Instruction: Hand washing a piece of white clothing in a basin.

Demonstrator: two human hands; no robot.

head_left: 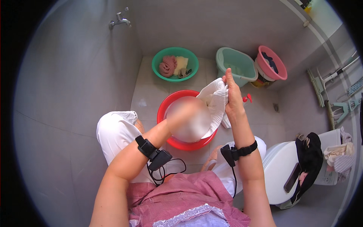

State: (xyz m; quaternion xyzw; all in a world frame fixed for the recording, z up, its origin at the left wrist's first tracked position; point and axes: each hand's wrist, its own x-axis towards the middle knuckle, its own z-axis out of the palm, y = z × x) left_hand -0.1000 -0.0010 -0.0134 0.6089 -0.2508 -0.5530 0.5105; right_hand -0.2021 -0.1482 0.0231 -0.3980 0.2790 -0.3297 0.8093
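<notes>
My right hand (233, 96) is closed round the edge of a white garment (217, 100) with a fine ribbed band, its thumb pointing up. The garment hangs over the right side of a red basin (163, 108) on the floor between my legs. My left hand (187, 113) reaches over the basin beside the garment. A round blur covers it and most of the basin's inside, so its fingers and any hold on the cloth are hidden.
A red pump top (247, 98) shows right of my right hand. Behind stand a green basin (155, 68) of clothes, a pale green tub (242, 73) and a pink basin (278, 62). A toilet (278, 172) with a phone (292, 178) and dark cloth is at right; a tap (120, 19) is on the wall.
</notes>
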